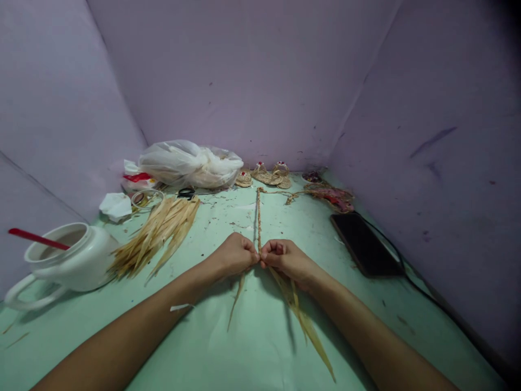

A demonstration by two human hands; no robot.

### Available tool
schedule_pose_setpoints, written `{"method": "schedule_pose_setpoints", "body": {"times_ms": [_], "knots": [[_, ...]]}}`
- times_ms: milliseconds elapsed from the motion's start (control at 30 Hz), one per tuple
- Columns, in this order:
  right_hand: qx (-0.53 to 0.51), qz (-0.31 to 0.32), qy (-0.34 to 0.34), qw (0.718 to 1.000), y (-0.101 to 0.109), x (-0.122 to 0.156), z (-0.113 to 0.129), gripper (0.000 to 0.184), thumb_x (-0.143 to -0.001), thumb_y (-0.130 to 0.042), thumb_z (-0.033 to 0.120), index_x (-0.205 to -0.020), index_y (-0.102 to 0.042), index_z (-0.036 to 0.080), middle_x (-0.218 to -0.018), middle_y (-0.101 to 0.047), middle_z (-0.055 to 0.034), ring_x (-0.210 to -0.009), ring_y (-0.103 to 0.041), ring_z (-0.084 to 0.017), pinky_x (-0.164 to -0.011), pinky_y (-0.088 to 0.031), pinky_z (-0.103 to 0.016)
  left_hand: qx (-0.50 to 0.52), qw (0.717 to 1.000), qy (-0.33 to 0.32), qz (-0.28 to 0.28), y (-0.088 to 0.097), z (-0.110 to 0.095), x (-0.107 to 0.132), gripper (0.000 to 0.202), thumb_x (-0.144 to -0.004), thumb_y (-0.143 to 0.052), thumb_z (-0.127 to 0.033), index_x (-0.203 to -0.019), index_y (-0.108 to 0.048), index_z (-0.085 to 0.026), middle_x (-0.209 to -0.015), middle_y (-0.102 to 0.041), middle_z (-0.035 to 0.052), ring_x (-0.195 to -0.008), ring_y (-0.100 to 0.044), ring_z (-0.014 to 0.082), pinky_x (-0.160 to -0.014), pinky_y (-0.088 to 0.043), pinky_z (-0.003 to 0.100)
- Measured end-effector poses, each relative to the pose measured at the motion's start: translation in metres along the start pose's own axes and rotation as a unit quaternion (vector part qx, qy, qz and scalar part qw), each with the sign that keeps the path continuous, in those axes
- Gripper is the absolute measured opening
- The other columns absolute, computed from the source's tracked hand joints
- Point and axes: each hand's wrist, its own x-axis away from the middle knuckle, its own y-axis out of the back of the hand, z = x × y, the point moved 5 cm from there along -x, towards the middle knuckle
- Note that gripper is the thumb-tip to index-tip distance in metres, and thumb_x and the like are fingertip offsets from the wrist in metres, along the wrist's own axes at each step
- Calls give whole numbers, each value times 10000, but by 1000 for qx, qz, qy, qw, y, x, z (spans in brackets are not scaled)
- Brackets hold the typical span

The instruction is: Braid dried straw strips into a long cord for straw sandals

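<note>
A thin braided cord of dry husk [259, 217] runs straight away from me across the green table. Its near end is pinched between my left hand [240, 254] and my right hand [285, 259], which almost touch. Both hands have thumb and fingers closed on the braid. Loose pale husk strips [307, 323] hang from under my right hand toward me, and a narrower strip [236, 301] trails below my left hand. At its far end the cord bends right, toward a reddish woven piece [336, 196].
Left stand a white teapot [91, 260] with a red-handled utensil and a bundle of dry husks [163, 231]. Behind lie black-handled scissors [186, 193], a tape roll [147, 199], a plastic bag [189, 165] and small woven sandals [268, 175]. A cabled phone [366, 244] lies right; purple walls enclose the table.
</note>
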Motion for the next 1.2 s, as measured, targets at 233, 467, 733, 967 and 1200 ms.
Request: {"method": "schedule_pose_setpoints", "body": {"times_ms": [233, 467, 733, 967, 1200], "knots": [[83, -9, 24, 996, -1, 0, 7, 80, -599, -532, 120, -531, -494, 137, -434, -446, 45, -394, -312, -41, -409, -215, -191, -25, 998, -24, -50, -2, 4, -2, 118, -572, -470, -175, -459, -451, -145, -383, -265, -65, -380, -211, 44, -388, -137, 213], [105, 26, -58, 992, 3, 0, -7, 183, -588, -592, 264, -490, -493, 145, -330, -293, 82, -328, -195, -29, -369, -115, -208, -134, 983, -95, -83, -6, 3, 3, 183, -611, -449, -218, -537, -585, -121, -457, -403, -27, -463, -348, 70, -438, -236, 199], [85, 12, -54, 995, 2, -1, -9, 235, -579, -614, 296, -482, -449, 159, -378, -351, 57, -349, -239, -33, -381, -140, -213, -235, 958, -127, -108, 49, -14, 6, 197, -651, -491, -227, -689, -666, -145, -615, -591, 19, -569, -483, 111, -541, -318, 200], [87, 33, -54, 994, 4, -9, -20, 236, -601, -595, 336, -500, -476, 158, -372, -330, 57, -340, -199, -31, -378, -93, -224, -380, 845, 58, -372, 154, 28, -3, 166, -640, -535, -261, -713, -620, -138, -727, -606, 107, -710, -533, 196, -596, -312, 255], [90, 42, -66, 993, 1, -6, -14, 216, -600, -596, 309, -519, -469, 154, -380, -348, 58, -339, -204, -25, -373, -86, -215, -201, 910, -10, -363, 166, 21, 7, 143, -649, -526, -247, -700, -621, -153, -661, -575, 46, -639, -494, 152, -572, -309, 250]]}}
